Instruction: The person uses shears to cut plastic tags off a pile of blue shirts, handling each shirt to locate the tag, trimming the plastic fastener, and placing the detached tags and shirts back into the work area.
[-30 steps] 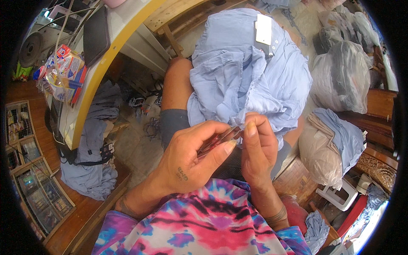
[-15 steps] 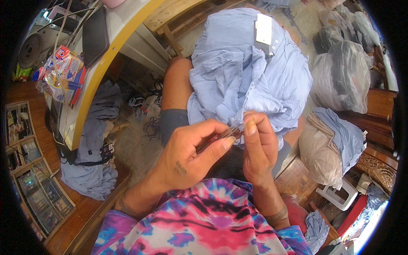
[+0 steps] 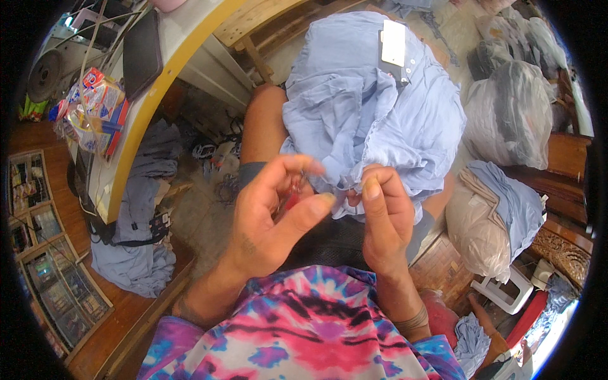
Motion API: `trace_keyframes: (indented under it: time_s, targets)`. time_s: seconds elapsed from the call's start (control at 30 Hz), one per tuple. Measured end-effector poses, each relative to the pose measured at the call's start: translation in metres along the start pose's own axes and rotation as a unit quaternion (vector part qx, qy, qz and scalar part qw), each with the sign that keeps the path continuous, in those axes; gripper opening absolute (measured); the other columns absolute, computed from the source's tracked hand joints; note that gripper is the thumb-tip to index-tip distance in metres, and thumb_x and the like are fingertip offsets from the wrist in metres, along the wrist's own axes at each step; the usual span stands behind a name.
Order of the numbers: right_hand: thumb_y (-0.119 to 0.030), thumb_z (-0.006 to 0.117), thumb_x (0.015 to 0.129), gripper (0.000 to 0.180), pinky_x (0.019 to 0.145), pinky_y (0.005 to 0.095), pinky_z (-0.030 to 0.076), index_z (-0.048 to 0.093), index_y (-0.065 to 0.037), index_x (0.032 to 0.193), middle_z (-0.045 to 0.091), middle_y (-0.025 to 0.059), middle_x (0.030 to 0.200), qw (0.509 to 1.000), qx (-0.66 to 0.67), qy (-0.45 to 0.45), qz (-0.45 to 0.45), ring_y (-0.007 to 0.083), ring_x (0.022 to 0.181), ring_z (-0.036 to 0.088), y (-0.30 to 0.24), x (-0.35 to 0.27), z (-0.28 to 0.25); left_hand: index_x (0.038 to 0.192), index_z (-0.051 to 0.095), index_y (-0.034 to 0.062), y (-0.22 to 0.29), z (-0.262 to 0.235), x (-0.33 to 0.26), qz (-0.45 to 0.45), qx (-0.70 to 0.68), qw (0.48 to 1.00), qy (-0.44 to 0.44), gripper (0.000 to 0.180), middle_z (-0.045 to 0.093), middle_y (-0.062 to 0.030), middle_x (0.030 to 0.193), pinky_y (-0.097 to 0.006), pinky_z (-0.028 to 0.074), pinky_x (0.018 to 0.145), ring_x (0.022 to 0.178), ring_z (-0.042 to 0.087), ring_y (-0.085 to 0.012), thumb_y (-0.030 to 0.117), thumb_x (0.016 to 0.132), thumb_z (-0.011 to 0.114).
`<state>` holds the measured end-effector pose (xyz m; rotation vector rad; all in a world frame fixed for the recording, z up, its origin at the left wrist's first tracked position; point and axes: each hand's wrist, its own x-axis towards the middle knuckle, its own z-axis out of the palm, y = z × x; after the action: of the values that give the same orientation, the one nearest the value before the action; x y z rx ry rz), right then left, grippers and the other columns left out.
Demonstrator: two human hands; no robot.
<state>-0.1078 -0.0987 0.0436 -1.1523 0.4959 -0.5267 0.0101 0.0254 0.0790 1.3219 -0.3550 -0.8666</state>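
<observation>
A crumpled light blue garment (image 3: 380, 114) lies over my lap, with a white tag (image 3: 392, 42) near its far end. My right hand (image 3: 380, 218) pinches a bit of its near edge between thumb and fingers. My left hand (image 3: 272, 221) is right beside it, thumb stretched toward the pinched spot. It holds a small reddish cutting tool (image 3: 292, 193), mostly hidden behind the fingers. The two hands nearly touch at the fabric edge. My tie-dye shirt fills the bottom of the view.
A yellow-edged table (image 3: 149, 101) with a bag of packets (image 3: 95, 111) stands to the left, with blue clothes (image 3: 133, 259) on the floor below it. Plastic sacks of clothing (image 3: 506, 120), a beige bundle (image 3: 475, 228) and a white stool (image 3: 506, 292) stand to the right.
My left hand has turned and lifted its fingers, so the tool that lay across toward my right hand is now mostly hidden. My right hand keeps its pinch on the fabric.
</observation>
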Motion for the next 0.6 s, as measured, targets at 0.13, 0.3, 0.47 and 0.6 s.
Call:
trace_keyframes:
  time_s: [0.13, 0.3, 0.47, 0.6]
  targets:
    - [-0.021, 0.054, 0.110, 0.019, 0.080, 0.0234, 0.043, 0.057, -0.003, 0.107, 0.056, 0.0014, 0.098, 1.000, -0.009, -0.013, 0.005, 0.0083, 0.086, 0.049, -0.001, -0.005, -0.002, 0.112, 0.064, -0.0007, -0.009, 0.002, 0.022, -0.026, 0.093, 0.992, -0.086, 0.019, 0.056, 0.0046, 0.084, -0.018, 0.039, 0.063, 0.073, 0.048, -0.0010, 0.012, 0.099, 0.070]
    - [-0.022, 0.054, 0.110, 0.020, 0.079, 0.0240, 0.045, 0.058, -0.003, 0.108, 0.059, 0.0024, 0.098, 0.997, 0.033, 0.065, 0.015, 0.0081, 0.085, 0.052, -0.004, -0.010, 0.004, 0.103, 0.063, 0.0046, -0.014, 0.009, 0.020, -0.088, -0.093, 0.987, -0.101, 0.012, 0.051, 0.0078, 0.073, -0.019, 0.033, 0.053, 0.061, 0.041, 0.0011, 0.017, 0.103, 0.066]
    - [-0.021, 0.055, 0.110, 0.018, 0.078, 0.0243, 0.046, 0.058, -0.003, 0.110, 0.059, 0.0024, 0.099, 0.984, 0.161, 0.055, 0.063, 0.0075, 0.085, 0.051, 0.001, -0.013, 0.001, 0.103, 0.063, 0.0067, -0.028, 0.011, 0.020, -0.139, -0.220, 0.961, -0.094, 0.015, 0.048, 0.0086, 0.066, -0.020, 0.024, 0.044, 0.050, 0.035, 0.0007, 0.022, 0.105, 0.065]
    - [-0.017, 0.056, 0.109, 0.013, 0.076, 0.0234, 0.043, 0.057, -0.003, 0.107, 0.056, 0.0009, 0.096, 0.996, 0.065, 0.032, 0.043, 0.0074, 0.084, 0.049, -0.006, -0.013, -0.005, 0.102, 0.062, 0.0055, -0.026, 0.013, 0.019, -0.130, -0.181, 0.970, -0.093, 0.017, 0.048, 0.0066, 0.069, -0.020, 0.025, 0.043, 0.048, 0.036, -0.0011, 0.022, 0.103, 0.066]
